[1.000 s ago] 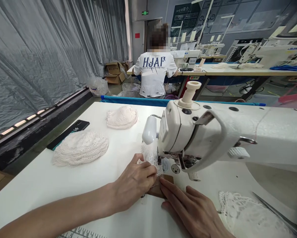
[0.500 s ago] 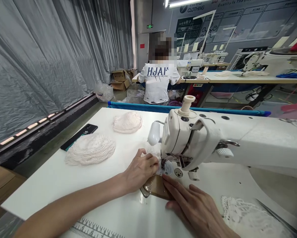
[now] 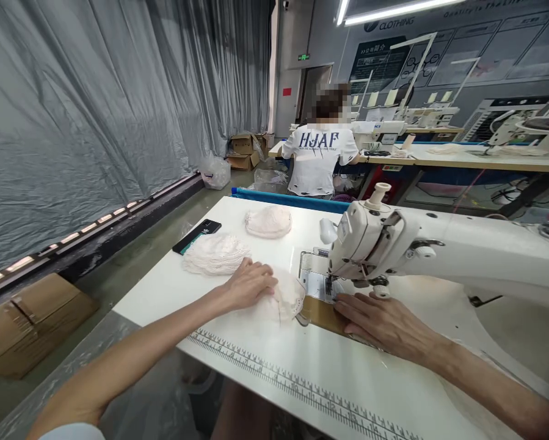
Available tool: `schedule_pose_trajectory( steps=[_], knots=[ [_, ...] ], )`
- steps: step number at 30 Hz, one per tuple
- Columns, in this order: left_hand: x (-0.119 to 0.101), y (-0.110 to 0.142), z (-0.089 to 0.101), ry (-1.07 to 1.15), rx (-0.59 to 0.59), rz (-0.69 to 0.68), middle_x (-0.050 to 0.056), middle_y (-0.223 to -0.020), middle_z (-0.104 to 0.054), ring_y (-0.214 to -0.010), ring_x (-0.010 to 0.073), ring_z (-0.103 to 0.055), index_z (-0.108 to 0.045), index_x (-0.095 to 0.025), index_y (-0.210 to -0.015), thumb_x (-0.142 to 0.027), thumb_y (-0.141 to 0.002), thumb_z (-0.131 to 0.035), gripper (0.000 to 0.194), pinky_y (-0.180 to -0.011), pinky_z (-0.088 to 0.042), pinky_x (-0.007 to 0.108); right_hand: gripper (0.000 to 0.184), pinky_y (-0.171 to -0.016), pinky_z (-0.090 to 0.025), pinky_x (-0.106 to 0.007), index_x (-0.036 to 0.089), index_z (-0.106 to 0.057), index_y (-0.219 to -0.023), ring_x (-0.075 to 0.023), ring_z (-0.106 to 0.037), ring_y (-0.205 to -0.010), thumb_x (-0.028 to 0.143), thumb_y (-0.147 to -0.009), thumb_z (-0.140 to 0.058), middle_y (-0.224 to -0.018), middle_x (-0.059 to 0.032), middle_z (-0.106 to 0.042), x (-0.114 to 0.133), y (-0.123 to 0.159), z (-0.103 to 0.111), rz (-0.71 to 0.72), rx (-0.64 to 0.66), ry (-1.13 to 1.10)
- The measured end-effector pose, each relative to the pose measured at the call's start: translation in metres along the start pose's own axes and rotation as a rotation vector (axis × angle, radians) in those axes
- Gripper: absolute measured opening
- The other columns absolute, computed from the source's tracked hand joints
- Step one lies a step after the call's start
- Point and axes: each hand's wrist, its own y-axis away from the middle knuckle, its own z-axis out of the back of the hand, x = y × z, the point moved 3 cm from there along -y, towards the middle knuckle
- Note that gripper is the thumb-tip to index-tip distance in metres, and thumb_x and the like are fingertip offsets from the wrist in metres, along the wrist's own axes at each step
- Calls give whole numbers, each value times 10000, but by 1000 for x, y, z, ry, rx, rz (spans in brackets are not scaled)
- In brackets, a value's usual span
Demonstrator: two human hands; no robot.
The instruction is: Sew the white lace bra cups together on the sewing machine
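Note:
My left hand [image 3: 252, 283] is left of the sewing machine [image 3: 370, 244], its fingers closed on the edge of a pale cup-shaped lace piece [image 3: 289, 296]. That piece lies on the white table, apart from the presser foot [image 3: 330, 286]. My right hand [image 3: 384, 319] lies flat with fingers stretched out, its fingertips beside the metal needle plate [image 3: 314, 285] and over a brown strip [image 3: 324, 313]. A stack of pale lace pieces [image 3: 215, 254] lies just beyond my left hand. Another pale pile [image 3: 269, 221] sits farther back.
A black phone [image 3: 205, 227] rests by the left edge of the table. Ruler markings [image 3: 274, 373] run along its front edge. On the floor at left is a cardboard box [image 3: 31, 324]. A person in a white shirt [image 3: 319, 159] sits ahead at another table.
My left hand has drawn the lace piece left, away from the presser foot. My right hand remains flat near the needle plate. The camera view has turned, showing more of the table's front edge.

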Motion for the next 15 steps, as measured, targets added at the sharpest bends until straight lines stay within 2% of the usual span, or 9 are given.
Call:
schedule_pose_trajectory(
  steps=[3,6,8,10,12,13,15],
  knots=[
    [-5,27,-1,-90,65,92,52,-889,-558,-775,180,-517,-600,-156,-867,-276,-875,-526,142,-669,-356,293,247,-549,-438,-280,131,-592,-1004,-168,-632,-663,265,-960,-388,-928,-105,-696,3,-8,14,38,-134,10],
    [-27,52,-3,-89,35,83,34,-810,-515,-635,144,-470,-564,-145,-846,-310,-892,-486,188,-591,-349,270,237,-511,-418,-273,137,-595,-918,-155,-596,-545,246,-958,-389,-703,-63,-682,14,-21,27,-65,-223,-79],
    [-41,65,-2,-89,-39,37,42,-821,-525,-652,148,-477,-549,-140,-888,-274,-906,-459,163,-604,-364,280,289,-492,-412,-257,160,-594,-893,-135,-562,-485,268,-973,-339,-629,-30,-651,26,-32,31,-181,-133,-303],
    [-52,75,-1,-79,-103,-55,72,-918,-559,-778,176,-519,-534,-139,-983,-280,-907,-460,177,-678,-395,307,311,-504,-423,-240,183,-597,-912,-128,-570,-515,296,-980,-315,-660,-19,-651,39,-41,31,-274,51,-590],
    [-62,83,-6,-32,-111,-160,102,-1042,-569,-924,210,-526,-508,-142,-1076,-424,-866,-505,351,-777,-411,345,301,-542,-439,-239,190,-606,-948,-138,-598,-590,324,-973,-337,-732,-29,-666,49,-45,32,-278,151,-758],
    [-66,88,-11,-11,-102,-201,119,-1097,-562,-987,231,-517,-492,-137,-1118,-527,-814,-528,495,-825,-409,369,301,-561,-445,-243,186,-612,-957,-144,-608,-622,335,-967,-350,-762,-39,-673,52,-46,34,-261,138,-786],
    [-73,97,-24,-20,-88,-233,156,-1177,-544,-1073,279,-491,-459,-113,-1188,-674,-688,-563,758,-897,-390,419,331,-579,-447,-249,170,-629,-924,-153,-619,-645,366,-957,-364,-776,-60,-684,48,-42,39,-259,29,-766]
  ],
)
